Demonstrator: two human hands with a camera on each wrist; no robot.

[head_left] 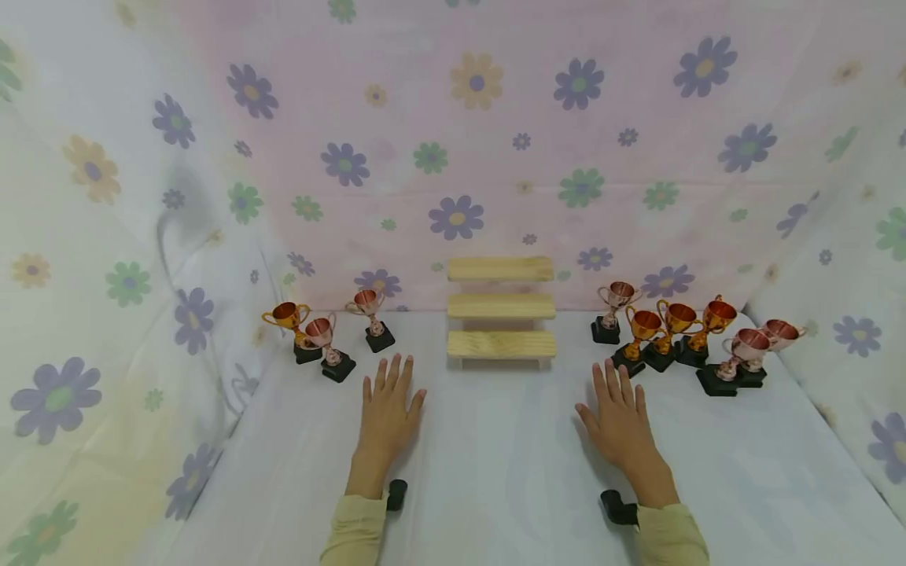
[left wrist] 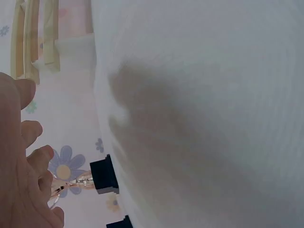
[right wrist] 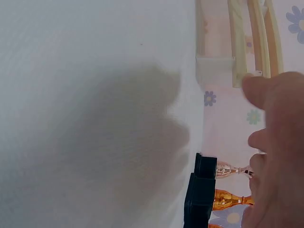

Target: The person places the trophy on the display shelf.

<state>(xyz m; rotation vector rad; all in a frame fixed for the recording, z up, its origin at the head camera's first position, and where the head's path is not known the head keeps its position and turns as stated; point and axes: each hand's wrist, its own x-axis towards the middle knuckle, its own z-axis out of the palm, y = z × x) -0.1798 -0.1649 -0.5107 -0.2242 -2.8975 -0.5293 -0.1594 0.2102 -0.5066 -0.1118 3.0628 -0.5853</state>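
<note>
My left hand [head_left: 387,417] is held flat with straight fingers, palm down above the white table, holding nothing. Beyond its fingertips stand a rose-gold trophy cup [head_left: 368,318], another rose-gold trophy cup [head_left: 328,346] and a gold trophy cup [head_left: 290,326], each on a black base. The right hand [head_left: 621,420] is likewise flat and holds nothing; its fingertips are nearest a gold trophy cup [head_left: 640,334]. Several more gold and rose-gold trophies cluster around that one. Between the hands, farther back, stands a three-step wooden rack [head_left: 501,344]. Shadows of both hands show in the wrist views.
A pink flowered cloth [head_left: 495,157] hangs behind the table, with flowered cloth sides at left and right. The table bears a white cloth [head_left: 495,472]. At the right, two rose-gold trophies [head_left: 749,346] stand close together, partly overlapping in view.
</note>
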